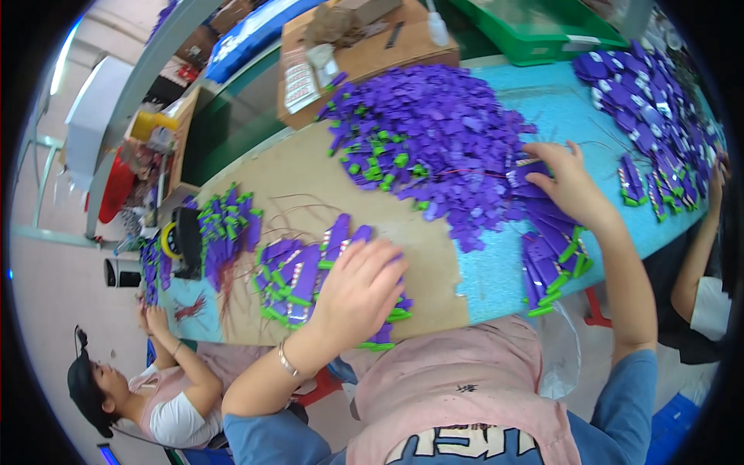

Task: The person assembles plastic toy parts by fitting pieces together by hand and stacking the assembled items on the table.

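My left hand [360, 288] is over a heap of purple strips with green ends [298, 275] on the table's near side. Its fingers curl down among the strips; the fingertips are hidden, so what they grip is unclear. Farther right, my right hand [570, 182] reaches to the right edge of a large mound of flat purple pieces [442, 116]. Thumb and forefinger close about the end of a purple strip [528, 169]. Below that hand lies a fanned stack of purple strips with green ends [549, 267].
A green tray [535, 50] and a cardboard box [364, 54] stand at the back. More purple pieces [647, 101] lie far right, by another person's hand [717, 178]. At the left, a black-and-yellow tape dispenser [180, 242] stands near a co-worker [167, 387]. Thin wires [302, 205] cross the table.
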`<state>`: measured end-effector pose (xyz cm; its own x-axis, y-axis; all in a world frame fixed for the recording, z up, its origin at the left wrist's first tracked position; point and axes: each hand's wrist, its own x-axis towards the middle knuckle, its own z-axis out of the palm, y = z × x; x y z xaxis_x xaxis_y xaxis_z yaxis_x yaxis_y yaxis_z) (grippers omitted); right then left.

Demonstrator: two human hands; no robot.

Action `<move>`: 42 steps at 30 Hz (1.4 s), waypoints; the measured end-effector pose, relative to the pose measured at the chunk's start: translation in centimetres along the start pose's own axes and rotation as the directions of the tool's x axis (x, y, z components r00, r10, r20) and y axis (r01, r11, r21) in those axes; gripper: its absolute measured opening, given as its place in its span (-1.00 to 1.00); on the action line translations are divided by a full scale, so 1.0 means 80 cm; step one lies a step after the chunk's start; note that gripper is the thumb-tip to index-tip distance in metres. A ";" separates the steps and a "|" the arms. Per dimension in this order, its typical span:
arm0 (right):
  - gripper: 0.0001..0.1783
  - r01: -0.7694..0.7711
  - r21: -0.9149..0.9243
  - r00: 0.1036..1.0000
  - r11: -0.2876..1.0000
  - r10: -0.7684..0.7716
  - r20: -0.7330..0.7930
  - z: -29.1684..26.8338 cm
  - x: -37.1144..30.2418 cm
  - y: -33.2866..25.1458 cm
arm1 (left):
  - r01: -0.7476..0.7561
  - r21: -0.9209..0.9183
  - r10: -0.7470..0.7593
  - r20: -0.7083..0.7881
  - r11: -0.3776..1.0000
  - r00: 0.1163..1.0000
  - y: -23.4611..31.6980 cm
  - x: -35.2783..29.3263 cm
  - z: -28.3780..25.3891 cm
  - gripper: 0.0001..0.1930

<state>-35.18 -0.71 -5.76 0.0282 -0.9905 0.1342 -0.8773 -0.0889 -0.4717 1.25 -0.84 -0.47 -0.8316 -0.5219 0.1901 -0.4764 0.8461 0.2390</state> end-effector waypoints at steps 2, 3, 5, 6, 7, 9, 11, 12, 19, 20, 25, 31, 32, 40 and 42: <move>-0.59 0.006 0.016 1.000 1.000 -0.006 0.011 -0.013 0.007 -0.009 | 0.088 0.015 -0.087 -0.060 0.996 0.994 -0.029 0.012 -0.001 -0.67; -0.59 0.024 0.026 1.000 0.999 -0.024 0.011 -0.019 0.009 -0.008 | 0.150 0.006 -0.149 -0.122 0.989 0.981 -0.046 0.019 0.000 -0.71; -0.71 0.072 -0.063 0.997 0.995 -0.070 0.039 -0.030 0.008 -0.003 | 0.220 -0.040 -0.223 -0.153 0.975 0.963 -0.083 0.042 0.002 -0.74; -0.71 0.079 -0.062 0.996 0.995 -0.076 0.036 -0.030 0.008 -0.006 | 0.222 -0.035 -0.225 -0.157 0.974 0.962 -0.101 0.050 0.003 -0.74; -0.78 0.021 0.028 0.998 0.999 -0.022 0.058 -0.029 0.005 -0.009 | 0.209 -0.029 -0.211 -0.178 0.977 0.961 -0.120 0.059 0.006 -0.75; -0.90 0.071 0.051 0.996 0.996 -0.068 -0.053 -0.024 -0.008 -0.020 | 0.186 -0.027 -0.187 -0.199 0.982 0.962 -0.146 0.070 0.013 -0.75; -0.89 -0.060 0.317 0.997 0.946 0.074 -0.034 -0.016 -0.030 -0.045 | 0.034 0.033 -0.027 -0.188 0.999 0.982 -0.164 0.079 0.019 -0.74; -0.88 -0.175 0.559 0.980 0.810 0.200 0.017 -0.012 -0.045 -0.060 | 0.010 0.021 -0.006 -0.186 1.000 0.983 -0.166 0.085 0.021 -0.74; -0.80 -0.317 0.931 0.945 0.183 0.148 0.292 0.042 -0.109 -0.149 | -0.029 0.057 0.037 -0.140 0.998 0.989 -0.154 0.087 0.014 -0.74; -0.80 -0.270 0.954 0.958 0.129 0.134 0.253 0.050 -0.110 -0.159 | 0.015 0.047 -0.007 -0.164 0.999 0.986 -0.149 0.084 0.013 -0.75; -0.79 -0.297 0.953 0.946 -0.055 0.119 0.301 0.065 -0.117 -0.182 | 0.317 -0.685 -0.438 -0.005 0.656 0.899 -0.054 0.048 0.019 -0.87; -0.74 -0.424 0.887 0.898 -0.181 0.039 0.437 0.064 -0.110 -0.190 | 0.221 -0.959 -0.467 0.116 0.176 0.877 0.039 0.020 0.015 -0.74; -0.75 -0.422 0.885 0.902 -0.196 0.011 0.432 0.064 -0.111 -0.191 | 0.226 -0.959 -0.463 0.124 0.172 0.878 0.040 0.017 0.017 -0.74; -0.75 -0.353 0.916 0.926 -0.193 0.068 0.371 0.073 -0.119 -0.198 | 0.217 -0.916 -0.385 0.076 0.337 0.920 0.044 0.018 0.023 -0.63; -0.76 -0.346 0.914 0.924 -0.209 0.093 0.371 0.071 -0.121 -0.199 | 0.240 -0.917 -0.378 0.109 0.319 0.919 0.043 0.021 0.021 -0.62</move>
<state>-18.77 9.71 -4.53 0.1227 -0.9622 -0.2431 0.6119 0.2662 -0.7448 -2.30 1.36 -0.93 -0.6155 -0.7879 -0.0191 -0.0891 0.0454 0.9950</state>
